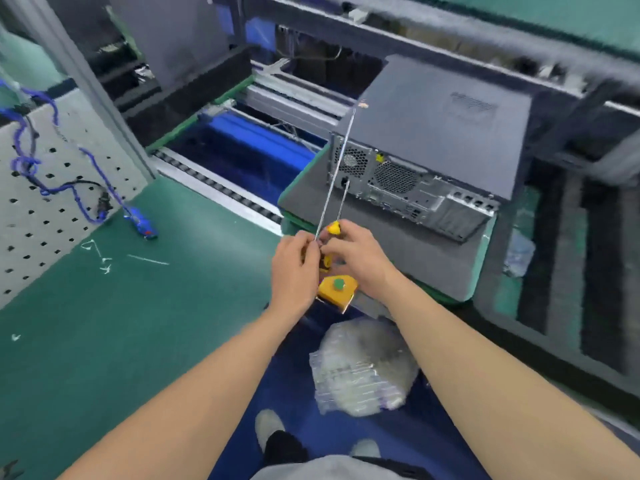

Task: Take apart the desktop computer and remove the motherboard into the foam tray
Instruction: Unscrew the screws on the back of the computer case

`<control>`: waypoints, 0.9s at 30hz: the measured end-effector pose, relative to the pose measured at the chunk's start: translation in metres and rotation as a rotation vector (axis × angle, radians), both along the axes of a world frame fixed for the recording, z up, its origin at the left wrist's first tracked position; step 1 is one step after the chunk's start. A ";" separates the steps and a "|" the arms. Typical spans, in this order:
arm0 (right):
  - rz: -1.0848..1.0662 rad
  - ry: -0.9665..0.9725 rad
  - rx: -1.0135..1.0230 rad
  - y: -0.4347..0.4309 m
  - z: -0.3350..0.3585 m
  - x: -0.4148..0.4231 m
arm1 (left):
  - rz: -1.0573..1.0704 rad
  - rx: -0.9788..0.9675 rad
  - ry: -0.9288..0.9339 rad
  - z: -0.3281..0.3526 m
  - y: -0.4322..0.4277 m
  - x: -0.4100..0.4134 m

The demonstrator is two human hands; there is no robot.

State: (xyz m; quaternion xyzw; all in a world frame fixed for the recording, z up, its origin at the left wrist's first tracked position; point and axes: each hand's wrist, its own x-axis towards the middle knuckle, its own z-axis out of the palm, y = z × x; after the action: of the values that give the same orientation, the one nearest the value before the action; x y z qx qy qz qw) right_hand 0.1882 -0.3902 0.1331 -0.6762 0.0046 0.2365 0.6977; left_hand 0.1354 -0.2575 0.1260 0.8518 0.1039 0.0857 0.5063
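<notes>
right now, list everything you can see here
computer: 1, grey, on grey pad, rear toward person
tool: 1, yellow, at end of a wire, held
button box: 1, yellow with green button, bench edge
mat: 1, green, left bench
pegboard: 1, white, left
cable: 1, blue, over pegboard
bag: 1, clear, floor
foam trays: black, right, count unclear
left hand: 1, holds tool
right hand: 1, holds tool
</notes>
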 end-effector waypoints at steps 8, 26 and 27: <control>-0.499 -0.190 -0.041 -0.202 0.044 -0.013 | -0.312 0.015 -0.103 0.053 -0.197 0.052; -0.762 0.307 -0.104 -0.260 -0.058 -0.001 | -0.323 0.320 0.307 -0.039 -0.269 0.097; -0.776 0.314 -0.102 -0.258 -0.061 0.002 | -0.358 0.372 0.269 -0.041 -0.267 0.103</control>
State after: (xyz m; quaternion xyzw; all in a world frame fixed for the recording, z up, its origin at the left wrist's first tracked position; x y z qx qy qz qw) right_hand 0.1903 -0.6485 0.0725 -0.6136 0.3769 0.0559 0.6916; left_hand 0.2380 -0.5242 0.0853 0.9385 0.0005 -0.1013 0.3300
